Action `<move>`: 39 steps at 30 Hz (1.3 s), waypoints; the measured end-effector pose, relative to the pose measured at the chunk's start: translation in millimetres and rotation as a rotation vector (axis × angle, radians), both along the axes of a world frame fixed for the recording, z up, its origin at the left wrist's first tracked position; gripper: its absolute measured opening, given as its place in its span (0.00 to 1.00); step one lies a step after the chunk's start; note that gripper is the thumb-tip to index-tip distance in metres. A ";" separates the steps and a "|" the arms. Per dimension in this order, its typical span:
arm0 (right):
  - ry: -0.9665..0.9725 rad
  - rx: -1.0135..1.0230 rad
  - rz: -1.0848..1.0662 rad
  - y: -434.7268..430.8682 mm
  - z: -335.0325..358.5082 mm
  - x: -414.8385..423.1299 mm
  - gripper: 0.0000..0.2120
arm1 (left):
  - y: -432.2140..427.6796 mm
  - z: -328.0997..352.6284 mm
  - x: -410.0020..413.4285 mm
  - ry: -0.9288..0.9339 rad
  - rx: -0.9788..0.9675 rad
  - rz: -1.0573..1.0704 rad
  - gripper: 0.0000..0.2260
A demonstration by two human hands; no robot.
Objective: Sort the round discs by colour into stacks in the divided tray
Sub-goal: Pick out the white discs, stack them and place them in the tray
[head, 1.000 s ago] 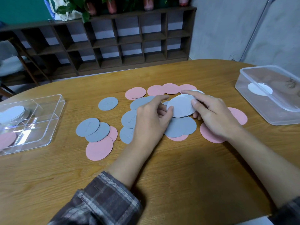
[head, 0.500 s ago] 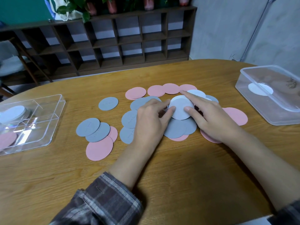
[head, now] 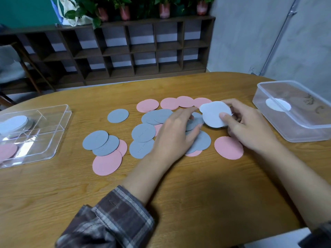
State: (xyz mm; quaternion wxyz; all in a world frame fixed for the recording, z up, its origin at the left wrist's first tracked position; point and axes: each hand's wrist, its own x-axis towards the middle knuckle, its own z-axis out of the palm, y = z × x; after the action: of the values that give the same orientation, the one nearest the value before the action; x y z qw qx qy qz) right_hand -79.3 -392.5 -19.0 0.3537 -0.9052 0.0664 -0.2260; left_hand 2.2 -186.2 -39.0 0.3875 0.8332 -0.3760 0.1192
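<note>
Wooden table (head: 179, 194) fills our view, with the divided tray (head: 66, 122) well off to our left, holding a pale stack and a pink one. Our left hand (head: 175, 135) lies loose and flat on the grey discs (head: 143, 132). Our right hand (head: 250, 127) pinches the pale discs (head: 213, 113), thumb on top, over the scatter. We'd square their edges before carrying. Round, so no long axis; their faces tilt up toward us.
</note>
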 end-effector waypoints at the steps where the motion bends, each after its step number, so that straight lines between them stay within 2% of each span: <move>1: -0.006 -0.007 -0.029 -7.5 -0.1 -2.5 0.12 | -3.4 0.5 0.4 -0.004 0.018 -0.004 0.20; 5: -0.030 -0.021 -0.122 -33.5 -4.8 -14.2 0.12 | -20.1 1.8 0.9 -0.027 0.131 -0.033 0.18; 11: -0.099 0.009 -0.159 -44.9 -15.8 -20.5 0.12 | -42.9 5.7 7.2 -0.067 0.268 -0.123 0.21; 14: -0.106 0.020 -0.178 -49.9 -20.4 -17.0 0.12 | -53.0 3.6 10.9 -0.085 0.315 -0.170 0.18; 20: -0.105 0.020 -0.207 -50.0 -20.6 -11.2 0.13 | -58.2 -5.6 11.5 -0.167 0.245 -0.136 0.07; 27: -0.098 0.002 -0.219 -45.4 -19.6 -6.9 0.13 | -64.4 -8.9 14.5 -0.153 0.223 -0.141 0.12; 39: -0.110 0.027 -0.203 -42.8 -20.0 -7.0 0.12 | -60.3 -12.7 12.7 -0.227 0.143 -0.117 0.07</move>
State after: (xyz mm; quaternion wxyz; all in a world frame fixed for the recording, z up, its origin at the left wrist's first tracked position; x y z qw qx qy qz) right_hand -86.2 -435.3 -39.0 0.3441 -0.8752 0.1413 -0.3092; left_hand 14.9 -246.5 -51.7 0.2883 0.8166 -0.4729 0.1625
